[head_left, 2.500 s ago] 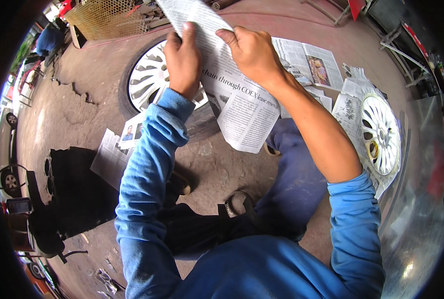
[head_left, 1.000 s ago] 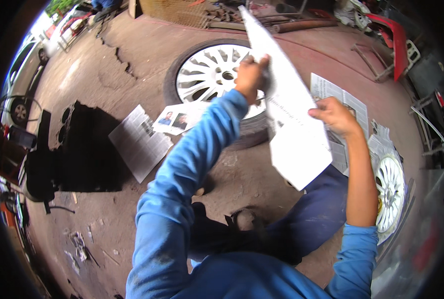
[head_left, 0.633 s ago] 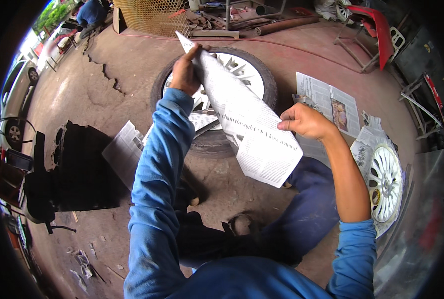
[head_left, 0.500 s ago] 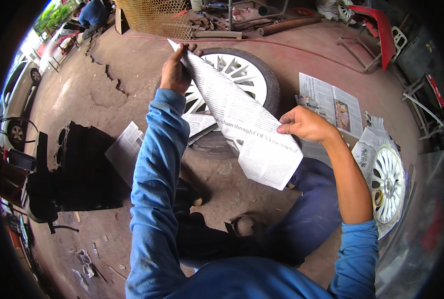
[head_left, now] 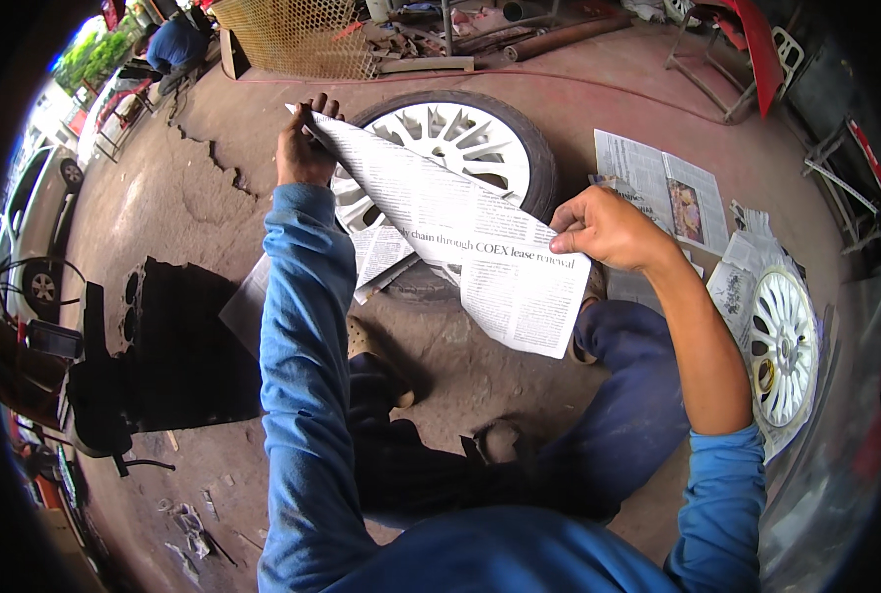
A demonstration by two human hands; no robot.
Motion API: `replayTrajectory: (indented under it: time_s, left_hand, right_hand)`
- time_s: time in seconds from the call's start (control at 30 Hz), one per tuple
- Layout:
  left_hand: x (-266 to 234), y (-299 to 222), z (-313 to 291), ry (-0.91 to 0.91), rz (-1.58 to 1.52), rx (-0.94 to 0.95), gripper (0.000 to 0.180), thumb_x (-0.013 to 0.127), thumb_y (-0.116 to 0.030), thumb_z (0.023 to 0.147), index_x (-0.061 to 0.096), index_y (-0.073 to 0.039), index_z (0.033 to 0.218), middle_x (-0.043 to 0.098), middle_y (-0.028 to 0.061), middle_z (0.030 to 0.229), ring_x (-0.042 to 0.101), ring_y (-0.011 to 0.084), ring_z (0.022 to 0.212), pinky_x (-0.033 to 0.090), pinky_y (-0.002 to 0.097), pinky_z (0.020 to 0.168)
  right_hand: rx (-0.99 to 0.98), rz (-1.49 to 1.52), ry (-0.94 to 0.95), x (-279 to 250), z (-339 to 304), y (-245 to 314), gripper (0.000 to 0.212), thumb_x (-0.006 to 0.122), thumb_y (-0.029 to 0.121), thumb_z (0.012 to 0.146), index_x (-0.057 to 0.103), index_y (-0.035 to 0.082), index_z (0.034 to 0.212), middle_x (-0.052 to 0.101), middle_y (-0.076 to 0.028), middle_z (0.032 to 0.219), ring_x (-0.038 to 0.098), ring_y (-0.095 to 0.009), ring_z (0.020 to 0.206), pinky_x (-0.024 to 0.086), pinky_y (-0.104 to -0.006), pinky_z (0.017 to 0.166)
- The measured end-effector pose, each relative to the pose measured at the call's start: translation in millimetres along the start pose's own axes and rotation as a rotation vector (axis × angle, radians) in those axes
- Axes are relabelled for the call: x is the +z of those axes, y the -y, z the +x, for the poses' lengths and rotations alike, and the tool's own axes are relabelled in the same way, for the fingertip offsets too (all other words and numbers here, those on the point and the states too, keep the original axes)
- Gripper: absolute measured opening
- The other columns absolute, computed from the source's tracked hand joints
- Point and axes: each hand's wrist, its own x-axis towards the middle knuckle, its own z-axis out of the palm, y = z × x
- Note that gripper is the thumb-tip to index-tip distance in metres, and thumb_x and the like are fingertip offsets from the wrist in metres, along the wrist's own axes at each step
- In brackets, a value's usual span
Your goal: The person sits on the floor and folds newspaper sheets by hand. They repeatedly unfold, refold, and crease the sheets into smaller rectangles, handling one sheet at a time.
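A folded sheet of newspaper [head_left: 460, 232] is stretched slantwise between my hands, in front of a wheel. My left hand [head_left: 307, 143] grips its narrow upper left end. At the right edge of the sheet my right hand [head_left: 604, 229] pinches it between thumb and fingers. The loose lower corner hangs over the floor near my right knee. Behind the sheet lies the wheel, a black tire [head_left: 542, 163] around a white spoked rim [head_left: 500, 148]; the sheet hides part of both. More newspaper [head_left: 383, 252] lies against the wheel's near left side.
Newspaper sheets [head_left: 638, 178] are spread on the floor at the right. Beside them a second white rim [head_left: 785, 346] with a tape roll [head_left: 765, 374] lies on paper. A black engine block [head_left: 183, 346] stands at the left. Metal mesh [head_left: 297, 35] and scrap pipes [head_left: 569, 38] are at the back.
My left hand has moved left and slightly down, drawing the newspaper with it. The sheet now lies flatter and is stretched wider. My right hand still pinches its edge, slightly higher.
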Motion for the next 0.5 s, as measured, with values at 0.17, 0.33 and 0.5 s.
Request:
replayTrajectory:
  time_s: [0.17,0.33,0.5]
  left_hand:
    - [-7,-8,4,-0.044,-0.001,0.036,0.028,0.047,-0.024,0.09,0.048,-0.007,0.111,0.051,0.0075,0.121,0.046,0.0227,0.11,0.039,0.037,0.092]
    - [-16,-15,11,-0.03,0.109,0.085,0.034,0.037,-0.027,0.092,0.041,-0.006,0.118,0.046,0.0095,0.126,0.044,0.0252,0.114,0.038,0.0383,0.09]
    - [-26,-15,17,-0.129,0.295,0.134,0.035,0.03,-0.03,0.094,0.042,-0.006,0.116,0.047,0.0111,0.127,0.049,0.0277,0.109,0.04,0.0399,0.087]
  right_hand:
    - [0.052,0.017,0.13,4,-1,-1,0.024,0.067,0.003,0.069,0.062,-0.01,0.087,0.065,-0.018,0.077,0.065,-0.018,0.071,0.049,-0.0282,0.064]
    - [0.081,-0.046,0.183,10,0,1,0.019,0.066,0.001,0.072,0.061,-0.011,0.085,0.064,-0.016,0.071,0.064,-0.018,0.064,0.048,-0.0283,0.058]
    - [0.071,0.034,0.205,17,-4,4,0.018,0.065,0.001,0.073,0.06,-0.013,0.083,0.064,-0.017,0.069,0.064,-0.019,0.054,0.048,-0.0274,0.05]
